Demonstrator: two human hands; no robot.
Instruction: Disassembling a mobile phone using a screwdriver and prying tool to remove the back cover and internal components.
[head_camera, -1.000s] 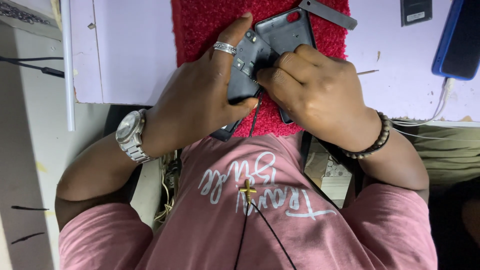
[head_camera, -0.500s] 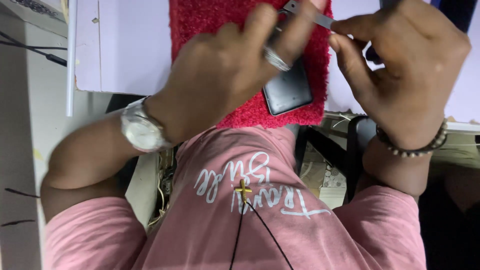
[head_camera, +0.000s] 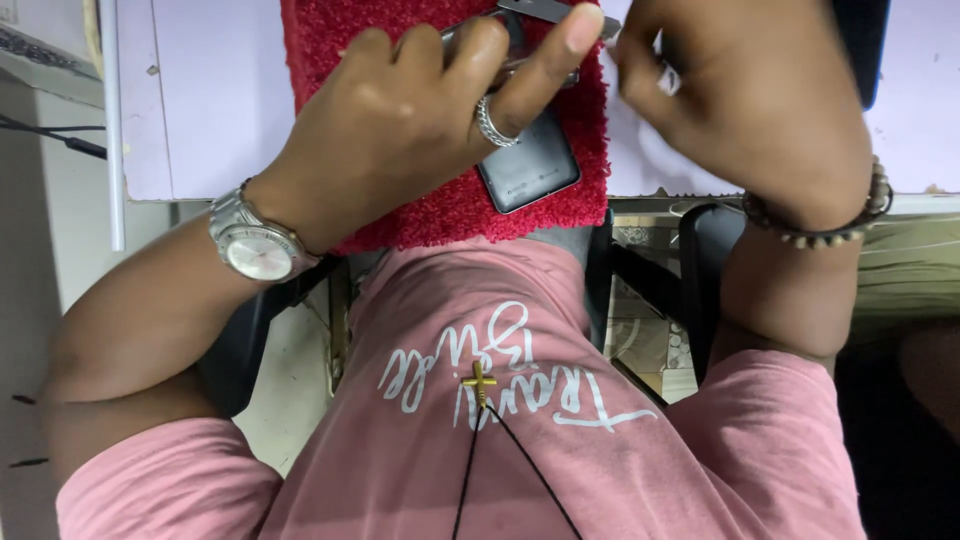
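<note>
This looks like a small repair desk. A red cloth mat (head_camera: 440, 200) lies on a pale table (head_camera: 200, 100), with a dark phone (head_camera: 528, 170) on it.

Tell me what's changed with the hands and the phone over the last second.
The right hand let go of the dark phone and lifted off to the right. The left hand kept its grip, fingers now curled over the phone's upper end. The phone stays over the red mat.

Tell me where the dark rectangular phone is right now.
In the head view, the dark rectangular phone lies on the red fuzzy mat, top centre, partly under the left hand, left of the right hand.
</note>
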